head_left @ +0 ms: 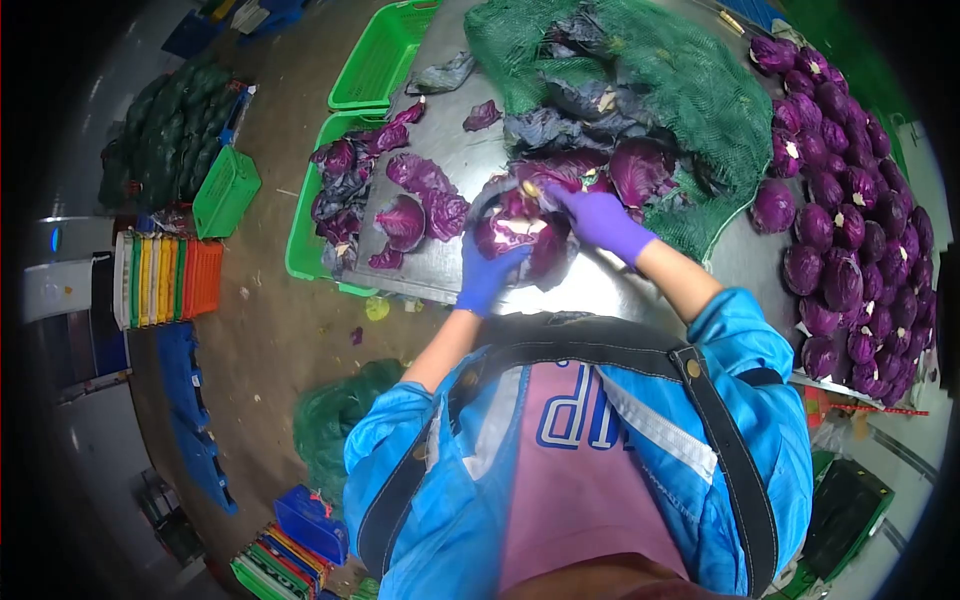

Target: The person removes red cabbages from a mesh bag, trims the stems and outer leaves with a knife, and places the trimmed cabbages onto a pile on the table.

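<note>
"Where was the cabbage [549, 247]?"
"Centre of the frame — the left hand [490, 274] gripped its lower-left side, the right hand [604, 221] bent at its upper right; whether that one clasped anything, I couldn't tell."
"Handling?"
"Probably heavy and firm, yet slick and easily torn outside — best cupped underneath."
</note>
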### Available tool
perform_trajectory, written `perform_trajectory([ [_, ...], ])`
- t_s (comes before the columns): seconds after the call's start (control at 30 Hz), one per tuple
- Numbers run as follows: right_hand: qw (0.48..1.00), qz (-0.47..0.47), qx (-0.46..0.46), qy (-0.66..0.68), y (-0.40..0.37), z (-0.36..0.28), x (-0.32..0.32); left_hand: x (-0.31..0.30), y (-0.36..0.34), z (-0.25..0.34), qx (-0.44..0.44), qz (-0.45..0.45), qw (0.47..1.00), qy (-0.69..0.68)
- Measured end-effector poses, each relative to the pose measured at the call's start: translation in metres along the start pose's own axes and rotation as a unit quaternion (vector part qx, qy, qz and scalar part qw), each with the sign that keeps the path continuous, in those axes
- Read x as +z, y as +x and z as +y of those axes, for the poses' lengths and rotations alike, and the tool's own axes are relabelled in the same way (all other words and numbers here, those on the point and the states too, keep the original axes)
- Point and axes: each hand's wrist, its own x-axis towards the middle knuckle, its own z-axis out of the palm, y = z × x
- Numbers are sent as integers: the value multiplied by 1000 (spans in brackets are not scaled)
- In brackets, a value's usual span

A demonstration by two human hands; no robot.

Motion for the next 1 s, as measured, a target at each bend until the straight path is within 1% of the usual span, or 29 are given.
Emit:
perform_trajectory([
  [0.07, 993, 95, 60, -26, 27, 41, 24, 5, -9, 16, 0, -4, 996, -88],
  [0.1, 993, 99, 56, -29, 43, 64, 33, -5, -7, -17, 27, 13, 1000, 3],
  [0.13, 990, 92, 104, -23, 58, 87, 42, -11, -7, -40, 66, 20, 996, 54],
  [0.17, 985, 87, 150, -16, 70, 96, 42, -12, -10, -44, 86, 29, 994, 64],
  [0.2, 985, 92, 145, -16, 71, 83, 27, -10, -11, -41, 105, 38, 991, 75],
  [0.23, 964, 97, 149, 197, 64, 69, 16, -3, -12, -41, 113, 59, 992, -11],
  [0.27, 899, 95, 150, 401, 50, 45, -3, -4, -8, -37, 112, 61, 992, -10],
  [0.3, 818, 76, 224, 525, 35, 14, -28, -2, 1, -34, 51, 61, 992, -94],
  [0.33, 820, 74, 225, 522, 29, 7, -21, 2, 9, -30, -10, 60, 982, -178],
  [0.37, 886, 129, 119, 430, 24, 5, -9, 8, 11, -21, -42, 88, 974, -205],
  [0.4, 927, 182, 9, 328, 18, 3, 4, 17, 15, -18, -74, 156, 956, -238],
  [0.47, 943, 246, -93, 205, 8, 4, 38, 11, 22, -6, -88, 69, 982, -152],
  [0.5, 973, 115, -14, 202, -6, -5, 24, 7, 24, 3, -86, 66, 982, -153],
  [0.53, 973, 116, -13, 200, -13, -4, 29, 2, 25, 13, -107, 21, 989, -103],
  [0.57, 972, 124, -38, 197, -17, -2, 33, -2, 28, 19, -126, -25, 990, -52],
  [0.6, 970, 133, -64, 196, -19, 1, 36, -6, 34, 13, -125, -26, 990, -52],
  [0.63, 956, 188, -124, 187, -20, 4, 39, -12, 39, 0, -66, -39, 997, 8],
  [0.67, 956, 189, -122, 189, -22, 4, 36, -13, 42, -2, -9, -53, 996, 69],
  [0.7, 970, 146, -103, 164, -25, 4, 31, -14, 46, 0, -22, -100, 993, 61],
  [0.73, 981, 104, -85, 138, -25, 5, 28, -16, 48, -3, -24, -102, 992, 63],
  [0.8, 983, 102, -81, 126, -20, 9, 30, -20, 56, -11, 31, -128, 975, 177],
  [0.83, 986, 94, -78, 116, -20, 10, 32, -21, 55, -17, 50, -129, 969, 203],
  [0.93, 982, 116, -82, 128, -21, 1, 35, -20, 46, -20, 65, -114, 973, 193],
  [0.97, 982, 115, -82, 129, -22, -2, 35, -15, 40, -11, 69, -108, 976, 177],
  [1.0, 982, 110, -59, 138, -24, -6, 33, -12, 36, -7, 68, -108, 976, 178],
])
